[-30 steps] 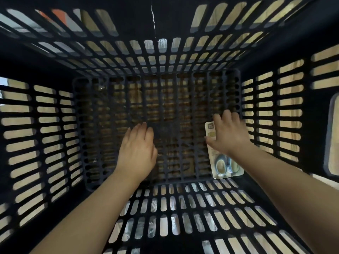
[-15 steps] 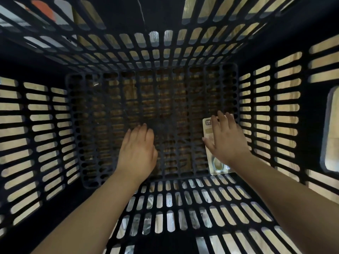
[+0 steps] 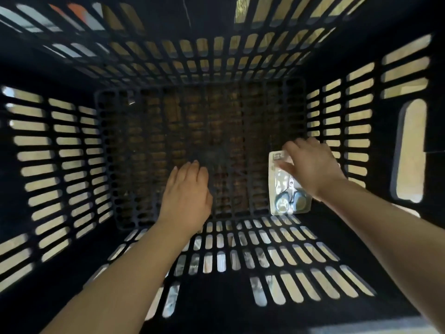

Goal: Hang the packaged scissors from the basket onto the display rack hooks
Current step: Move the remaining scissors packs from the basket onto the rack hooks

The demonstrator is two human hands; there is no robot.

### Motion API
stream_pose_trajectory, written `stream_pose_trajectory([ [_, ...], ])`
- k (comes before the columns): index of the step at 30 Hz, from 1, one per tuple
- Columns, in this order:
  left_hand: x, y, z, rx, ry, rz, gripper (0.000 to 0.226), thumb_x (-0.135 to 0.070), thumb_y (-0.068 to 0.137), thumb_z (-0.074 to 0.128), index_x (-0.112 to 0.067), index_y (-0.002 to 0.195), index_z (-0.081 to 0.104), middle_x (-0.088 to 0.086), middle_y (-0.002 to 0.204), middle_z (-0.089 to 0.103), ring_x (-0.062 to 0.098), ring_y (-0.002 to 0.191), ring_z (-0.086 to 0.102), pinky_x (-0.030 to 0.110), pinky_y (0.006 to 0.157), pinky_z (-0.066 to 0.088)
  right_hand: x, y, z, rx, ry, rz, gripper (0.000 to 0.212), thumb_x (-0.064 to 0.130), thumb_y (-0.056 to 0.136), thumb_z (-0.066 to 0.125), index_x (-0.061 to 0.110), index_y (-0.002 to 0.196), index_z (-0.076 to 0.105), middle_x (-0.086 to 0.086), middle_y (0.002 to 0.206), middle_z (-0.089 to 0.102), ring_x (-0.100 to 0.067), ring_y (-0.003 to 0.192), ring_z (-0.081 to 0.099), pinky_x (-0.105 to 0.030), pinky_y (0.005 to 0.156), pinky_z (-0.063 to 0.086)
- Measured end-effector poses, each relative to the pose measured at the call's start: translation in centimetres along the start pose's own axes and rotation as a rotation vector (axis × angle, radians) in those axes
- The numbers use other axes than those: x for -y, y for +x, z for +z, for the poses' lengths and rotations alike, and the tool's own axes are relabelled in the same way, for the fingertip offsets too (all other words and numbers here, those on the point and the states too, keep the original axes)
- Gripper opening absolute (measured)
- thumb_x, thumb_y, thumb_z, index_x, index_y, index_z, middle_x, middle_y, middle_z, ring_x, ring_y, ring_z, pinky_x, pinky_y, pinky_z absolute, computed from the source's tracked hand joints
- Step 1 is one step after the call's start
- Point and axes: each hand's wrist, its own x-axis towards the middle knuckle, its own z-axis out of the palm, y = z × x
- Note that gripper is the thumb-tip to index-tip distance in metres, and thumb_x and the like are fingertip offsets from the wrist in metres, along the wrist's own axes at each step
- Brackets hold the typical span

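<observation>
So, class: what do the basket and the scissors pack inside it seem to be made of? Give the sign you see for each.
Basket: looks like dark moulded plastic with a matt finish; the sign is the even rows of slots in its walls and floor.
Scissors pack: seems to be a card backing under a clear glossy plastic cover, which catches the light. The scissors' handles look like blue plastic; the blades are too blurred to judge.

no readable text (print on the scissors package (image 3: 277, 157) too blurred)
</observation>
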Motion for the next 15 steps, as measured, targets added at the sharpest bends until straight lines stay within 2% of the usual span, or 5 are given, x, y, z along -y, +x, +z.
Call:
stream_pose_trajectory([
  [4,-0.3,-2.1,-2.4,0.018,-0.005,-0.012,0.045,-0.021,0.097,0.04,-0.005,0.138,0.038,0.013,0.148,0.034,0.025,0.139,0.026,0.037,0.118,0.008,1.1,-2.3,-2.7,0.083,0.09,-0.051,0.023,0.028,0.1,0.035,0.015,0.108,0.052,-0.005,0.102,0.058,-0.024,0.094,0.052,-0.038,0.082,0.041],
  [8,-0.6,-4.4,-6.5,0.016,-0.052,-0.029,0.044,-0.023,0.098,0.038,-0.007,0.139,0.037,0.01,0.148,0.033,0.022,0.14,0.026,0.035,0.117,0.008,3.1,-5.3,-5.2,0.069,0.21,-0.07,0.01,0.01,0.094,0.047,0.015,0.102,0.049,-0.004,0.094,0.052,-0.024,0.089,0.05,-0.034,0.069,0.04],
  [10,-0.9,-6.0,-9.2,0.002,-0.104,-0.05,0.042,-0.021,0.098,0.04,-0.006,0.137,0.041,0.01,0.146,0.038,0.023,0.137,0.031,0.034,0.116,0.014,4.3,-6.2,-7.8,0.04,0.269,-0.091,0.013,0.004,0.091,0.051,0.014,0.099,0.048,-0.005,0.093,0.051,-0.027,0.086,0.051,-0.037,0.068,0.043],
  [13,-1.1,-8.2,-14.0,-0.117,-0.167,-0.022,0.031,-0.012,0.088,0.058,0.001,0.116,0.059,0.016,0.121,0.059,0.032,0.114,0.055,0.037,0.101,0.041,6.6,-7.3,-14.2,-0.045,0.359,-0.156,0.006,0.011,0.096,0.044,0.012,0.1,0.05,-0.006,0.092,0.05,-0.027,0.085,0.05,-0.037,0.069,0.041],
  [15,-1.5,-9.7,-18.5,-0.145,-0.176,-0.024,0.036,-0.016,0.091,0.053,-0.003,0.125,0.054,0.011,0.129,0.054,0.026,0.121,0.05,0.032,0.104,0.037,8.1,-8.1,-19.7,-0.086,0.391,-0.219,0.013,0.02,0.1,0.039,0.014,0.102,0.051,-0.007,0.092,0.052,-0.028,0.085,0.051,-0.035,0.068,0.037],
])
